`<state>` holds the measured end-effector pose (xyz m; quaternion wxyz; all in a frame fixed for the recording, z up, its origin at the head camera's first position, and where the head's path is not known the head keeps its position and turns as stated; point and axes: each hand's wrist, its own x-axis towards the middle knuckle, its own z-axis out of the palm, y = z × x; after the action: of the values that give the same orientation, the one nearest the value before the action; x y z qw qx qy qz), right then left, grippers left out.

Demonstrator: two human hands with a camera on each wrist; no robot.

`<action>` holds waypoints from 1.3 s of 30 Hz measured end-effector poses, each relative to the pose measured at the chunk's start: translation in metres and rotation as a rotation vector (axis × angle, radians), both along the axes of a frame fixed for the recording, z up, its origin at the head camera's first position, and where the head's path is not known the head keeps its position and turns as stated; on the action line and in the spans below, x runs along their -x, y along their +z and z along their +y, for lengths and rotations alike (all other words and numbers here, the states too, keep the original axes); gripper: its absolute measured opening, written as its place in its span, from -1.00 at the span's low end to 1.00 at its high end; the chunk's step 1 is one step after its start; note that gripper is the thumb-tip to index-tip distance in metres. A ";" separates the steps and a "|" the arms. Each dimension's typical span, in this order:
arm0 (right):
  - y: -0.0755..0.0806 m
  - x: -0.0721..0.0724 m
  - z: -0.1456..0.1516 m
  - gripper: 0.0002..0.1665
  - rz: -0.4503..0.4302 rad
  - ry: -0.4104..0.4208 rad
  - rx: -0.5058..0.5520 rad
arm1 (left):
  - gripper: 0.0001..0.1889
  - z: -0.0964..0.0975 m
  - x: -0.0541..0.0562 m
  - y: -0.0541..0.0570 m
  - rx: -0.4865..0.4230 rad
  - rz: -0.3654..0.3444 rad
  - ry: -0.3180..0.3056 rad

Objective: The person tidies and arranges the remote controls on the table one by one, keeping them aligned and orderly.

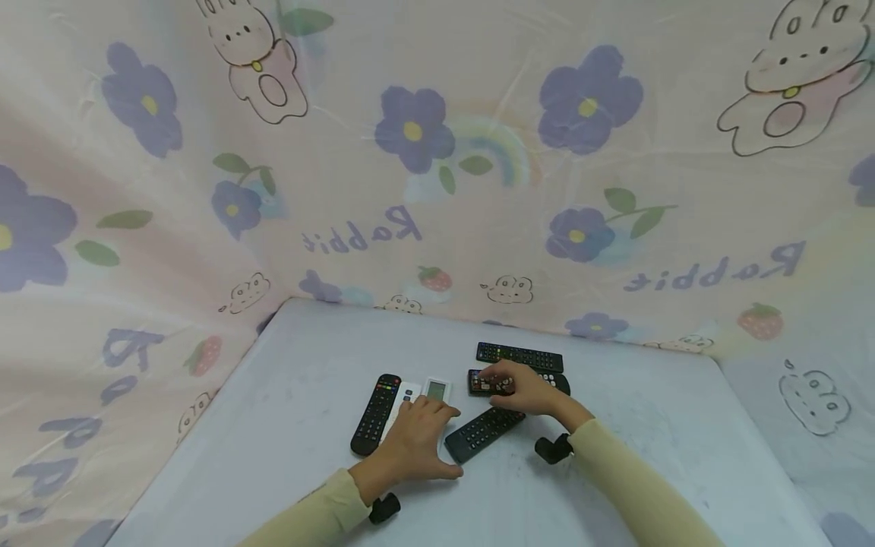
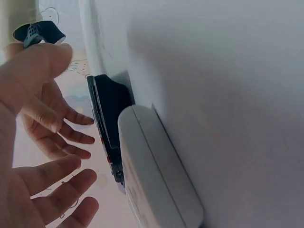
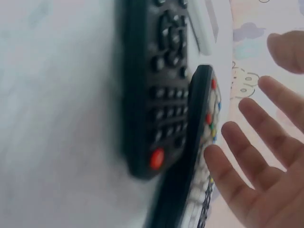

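My left hand [image 1: 417, 437] hovers with spread fingers over two white remote controls, one [image 1: 437, 389] with a small grey screen and one [image 1: 408, 391] partly hidden behind the hand. In the left wrist view its thumb and fingers stand apart from the white remote's rounded end [image 2: 156, 171]. My right hand [image 1: 522, 389] reaches over a black remote with coloured buttons [image 1: 481, 384]. In the right wrist view its loosely extended fingers [image 3: 237, 161] hold nothing. Just in front of that hand, a dark grey remote [image 1: 478, 437] lies slantwise; its red button shows in the right wrist view.
Left of the white remotes lies a long black remote [image 1: 374, 416]. Another black remote [image 1: 526, 357] lies behind the right hand. All are on a white-covered table [image 1: 307, 365], with a printed rabbit-and-flower curtain [image 1: 478, 190] along its back and sides. Each wrist carries a small black camera.
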<state>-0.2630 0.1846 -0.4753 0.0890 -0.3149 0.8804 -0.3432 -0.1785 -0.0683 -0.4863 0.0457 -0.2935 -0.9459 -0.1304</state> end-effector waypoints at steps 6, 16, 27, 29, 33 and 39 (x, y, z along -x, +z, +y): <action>-0.002 -0.008 0.016 -0.49 0.001 -0.050 -0.067 | -0.15 0.006 0.001 -0.002 0.007 -0.017 0.007; -0.005 -0.020 0.032 -0.46 0.005 -0.090 -0.161 | -0.17 0.010 0.003 -0.006 0.035 -0.018 0.003; -0.014 -0.026 0.035 -0.43 0.021 -0.109 -0.140 | -0.23 0.016 0.006 -0.008 0.095 -0.087 0.006; -0.015 -0.027 0.034 -0.42 0.031 -0.105 -0.144 | -0.24 0.016 0.006 -0.008 0.093 -0.092 0.009; -0.017 -0.026 0.033 -0.39 0.031 -0.122 -0.159 | -0.26 0.016 0.006 -0.009 0.085 -0.101 0.010; -0.019 -0.028 0.032 -0.37 0.015 -0.151 -0.163 | -0.30 0.015 0.007 -0.011 0.052 -0.116 0.010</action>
<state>-0.2354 0.2167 -0.4945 0.0817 -0.2418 0.9273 -0.2738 -0.1855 -0.0530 -0.4973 -0.0161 -0.2819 -0.9514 -0.1226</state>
